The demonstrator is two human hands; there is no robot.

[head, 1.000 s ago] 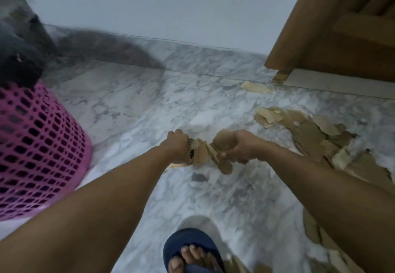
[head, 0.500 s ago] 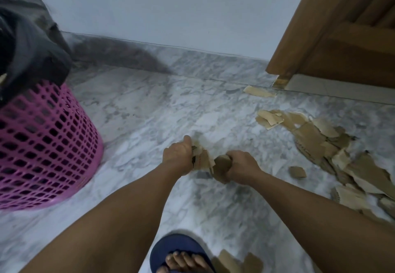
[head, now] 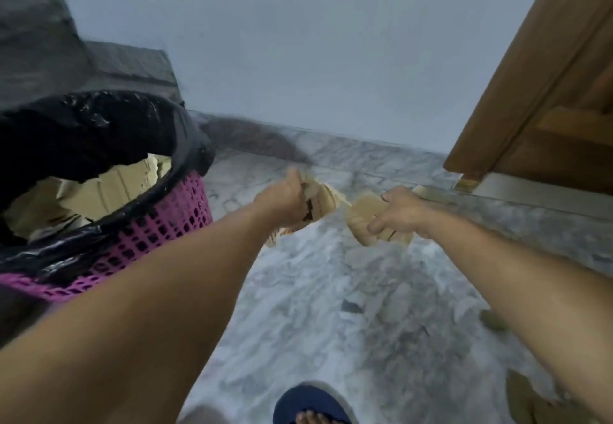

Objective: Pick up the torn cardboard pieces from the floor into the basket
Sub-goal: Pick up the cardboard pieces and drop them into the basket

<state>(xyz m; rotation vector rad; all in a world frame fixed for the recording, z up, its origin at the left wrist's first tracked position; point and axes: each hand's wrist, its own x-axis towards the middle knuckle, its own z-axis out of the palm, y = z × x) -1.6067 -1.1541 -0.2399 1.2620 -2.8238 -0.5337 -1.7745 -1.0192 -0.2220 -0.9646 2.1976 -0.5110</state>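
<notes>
My left hand [head: 282, 199] grips a bunch of torn cardboard pieces [head: 320, 199] above the marble floor, just right of the pink basket [head: 159, 228]. My right hand [head: 403, 213] holds another wad of cardboard pieces [head: 363, 216] beside it. The basket stands at the left, lined with a black plastic bag [head: 99, 125], and torn cardboard lies inside it [head: 99, 188]. A few more pieces lie on the floor at the lower right [head: 524, 393].
A brown wooden door [head: 547, 92] stands at the right, with a grey wall behind. My foot in a blue slipper [head: 308, 403] is at the bottom. A dark grey object [head: 33, 32] rises behind the basket at the upper left.
Both hands have lifted off the floor with the cardboard and moved apart. The view has swung up and left, so the basket's open top is now visible.
</notes>
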